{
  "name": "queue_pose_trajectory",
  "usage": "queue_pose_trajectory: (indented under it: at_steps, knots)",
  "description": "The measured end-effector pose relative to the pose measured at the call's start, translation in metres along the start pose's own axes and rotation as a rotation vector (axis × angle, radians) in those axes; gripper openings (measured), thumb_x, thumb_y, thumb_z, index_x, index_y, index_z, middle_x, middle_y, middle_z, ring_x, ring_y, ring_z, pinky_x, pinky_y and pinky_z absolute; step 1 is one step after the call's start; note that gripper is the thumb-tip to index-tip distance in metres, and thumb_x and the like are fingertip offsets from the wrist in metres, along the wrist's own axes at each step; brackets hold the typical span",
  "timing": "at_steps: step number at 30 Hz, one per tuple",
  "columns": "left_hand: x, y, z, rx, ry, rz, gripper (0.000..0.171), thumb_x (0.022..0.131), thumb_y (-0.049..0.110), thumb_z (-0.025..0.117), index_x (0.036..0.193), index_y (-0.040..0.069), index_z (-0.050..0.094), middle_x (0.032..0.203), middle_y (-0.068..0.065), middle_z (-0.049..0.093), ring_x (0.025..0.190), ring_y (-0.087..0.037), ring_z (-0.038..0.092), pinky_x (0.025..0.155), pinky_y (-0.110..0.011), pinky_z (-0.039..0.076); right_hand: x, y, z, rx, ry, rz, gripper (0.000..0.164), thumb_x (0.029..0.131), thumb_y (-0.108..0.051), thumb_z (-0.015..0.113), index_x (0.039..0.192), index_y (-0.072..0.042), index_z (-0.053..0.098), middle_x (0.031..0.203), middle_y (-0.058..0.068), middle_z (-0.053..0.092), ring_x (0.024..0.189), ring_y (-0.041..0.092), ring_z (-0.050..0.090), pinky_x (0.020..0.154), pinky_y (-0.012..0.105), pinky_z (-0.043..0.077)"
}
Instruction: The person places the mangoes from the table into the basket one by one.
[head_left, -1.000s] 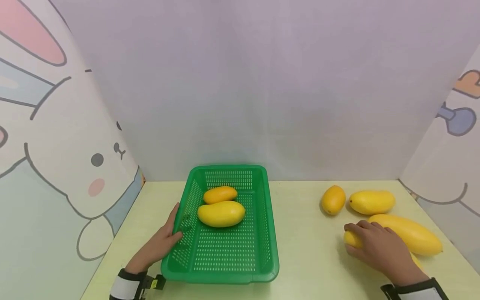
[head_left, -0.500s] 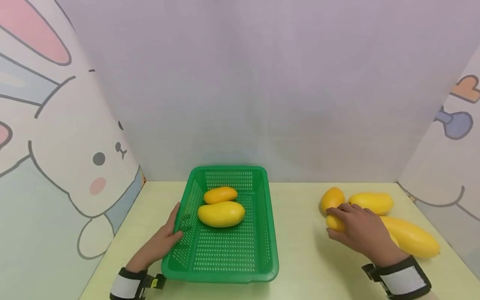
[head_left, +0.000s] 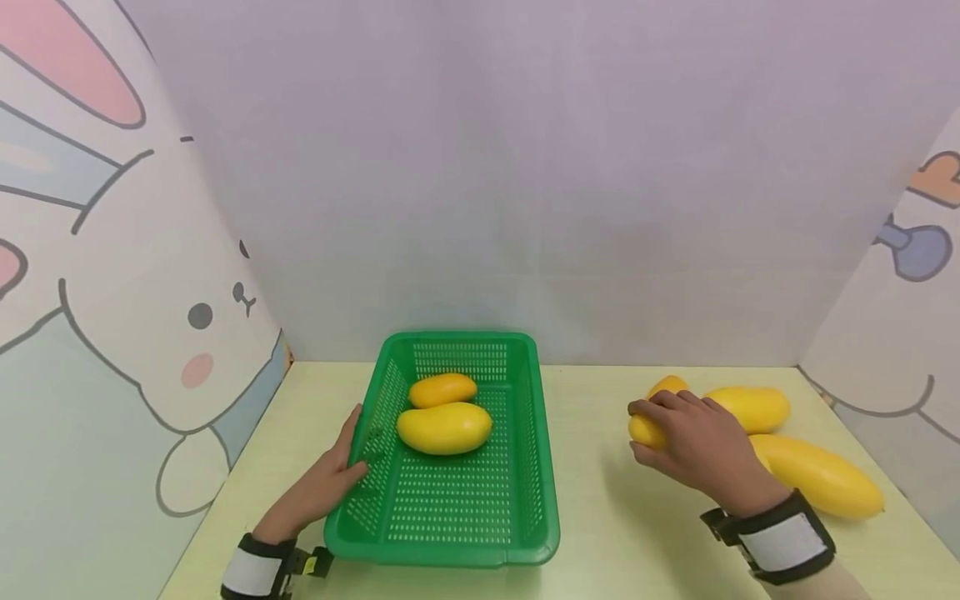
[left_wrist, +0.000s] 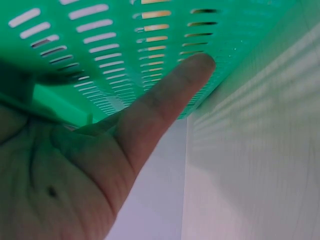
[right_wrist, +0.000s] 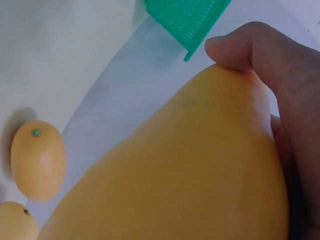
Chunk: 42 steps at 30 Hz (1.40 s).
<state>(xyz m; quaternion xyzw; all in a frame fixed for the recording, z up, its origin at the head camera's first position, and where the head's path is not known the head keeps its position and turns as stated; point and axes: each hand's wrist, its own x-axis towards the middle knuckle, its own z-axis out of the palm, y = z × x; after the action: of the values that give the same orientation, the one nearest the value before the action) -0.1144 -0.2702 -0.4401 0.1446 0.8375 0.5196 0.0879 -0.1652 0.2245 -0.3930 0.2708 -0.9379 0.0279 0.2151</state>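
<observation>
My right hand (head_left: 693,454) grips one end of a large yellow papaya-like fruit (right_wrist: 190,165), thumb on one side and fingers on the other. In the head view the hand covers most of this fruit. My left hand (head_left: 318,487) holds the left side of a green plastic basket (head_left: 546,475), thumb over the rim and fingers along the outside wall. One finger (left_wrist: 155,112) lies along the slotted wall in the left wrist view. Inside the basket, toward its back, lie a smaller orange fruit (head_left: 442,390) and a yellow fruit (head_left: 444,428).
Just beyond my right hand sits an orange fruit (head_left: 667,384), partly hidden. To its right are a yellow fruit (head_left: 753,408) and a long yellow fruit (head_left: 825,475) on the pale table (head_left: 592,533). A plain wall (head_left: 480,208) rises behind, with cartoon-printed sides.
My right hand has moved left and slightly away from me with the yellow fruit, from beside the long fruit to in front of the orange one. My left hand and the basket stay put.
</observation>
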Motion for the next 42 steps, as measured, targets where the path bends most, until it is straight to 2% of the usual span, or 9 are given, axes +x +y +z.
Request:
queue_pose_trajectory:
  at_steps: [15, 27, 33, 40, 42]
  knots:
    - [0.003, 0.001, -0.001, 0.007, -0.02, 0.039, 0.078, 0.096, 0.006, 0.042, 0.147, 0.015, -0.017, 0.144, -0.033, 0.016, 0.084, -0.026, 0.059, 0.068, -0.036, 0.051, 0.019, -0.012, 0.0, 0.006, 0.007, -0.04, 0.035, 0.075, -0.047, 0.062, 0.103, -0.026, 0.066, 0.093, -0.006, 0.06, 0.08, 0.018, 0.05, 0.062, 0.034, 0.042]
    - [0.0, 0.001, -0.001, 0.012, -0.009, 0.012, 0.078, 0.097, 0.007, 0.042, 0.147, 0.018, -0.017, 0.147, -0.03, 0.011, 0.083, -0.023, 0.059, 0.069, -0.036, 0.051, 0.031, -0.025, -0.002, 0.012, 0.037, -0.077, 0.034, 0.075, -0.046, 0.061, 0.102, -0.027, 0.066, 0.093, -0.007, 0.061, 0.077, 0.016, 0.052, 0.07, 0.039, 0.043]
    - [-0.001, -0.002, -0.002, -0.013, -0.025, 0.032, 0.078, 0.097, 0.007, 0.041, 0.147, 0.018, -0.018, 0.144, -0.034, 0.013, 0.078, -0.024, 0.06, 0.066, -0.037, 0.052, 0.037, -0.03, -0.004, 0.001, 0.024, -0.086, 0.034, 0.076, -0.047, 0.06, 0.103, -0.027, 0.066, 0.095, -0.007, 0.061, 0.078, 0.016, 0.053, 0.065, 0.037, 0.043]
    - [0.001, -0.002, -0.001, 0.025, -0.006, -0.001, 0.079, 0.095, 0.006, 0.041, 0.147, 0.02, -0.017, 0.142, -0.032, 0.021, 0.077, -0.024, 0.061, 0.067, -0.036, 0.052, 0.04, -0.032, -0.005, 0.007, 0.018, -0.091, 0.035, 0.077, -0.049, 0.06, 0.104, -0.028, 0.066, 0.095, -0.007, 0.061, 0.077, 0.015, 0.052, 0.061, 0.034, 0.042]
    - [0.001, -0.002, 0.0, 0.02, -0.006, -0.003, 0.079, 0.096, 0.006, 0.041, 0.147, 0.02, -0.017, 0.144, -0.031, 0.018, 0.078, -0.025, 0.06, 0.067, -0.036, 0.052, 0.041, -0.034, -0.006, 0.01, 0.018, -0.099, 0.035, 0.077, -0.049, 0.06, 0.104, -0.028, 0.065, 0.095, -0.007, 0.061, 0.077, 0.015, 0.052, 0.06, 0.033, 0.042]
